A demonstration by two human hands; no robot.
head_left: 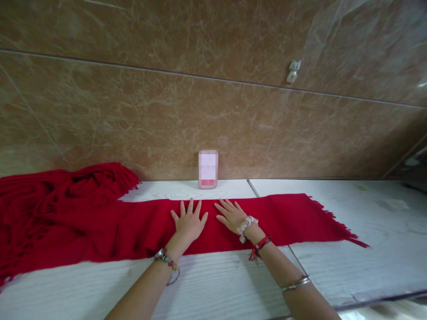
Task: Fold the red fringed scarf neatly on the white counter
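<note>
A long red scarf (pixel 283 218) with fringed ends lies across the white tabletop. Its right part is spread out smooth, with the fringe toward the right; the left part is wrinkled and heaped. My left hand (pixel 189 223) rests flat on the middle of the scarf, fingers spread, a ring on one finger. Just to its right, my right hand (pixel 231 216) also presses flat on the cloth with its fingers stretched toward the upper left. A pale scrunchie (pixel 246 227) sits round my right wrist. Neither hand grips the cloth.
Behind the scarf, a phone (pixel 208 169) in a pink case stands upright against the brown marbled wall (pixel 160 115). A small white cat-shaped hook (pixel 293 71) is fixed to the wall. The white table (pixel 376 266) has a seam right of the middle. Dark objects show at the far right.
</note>
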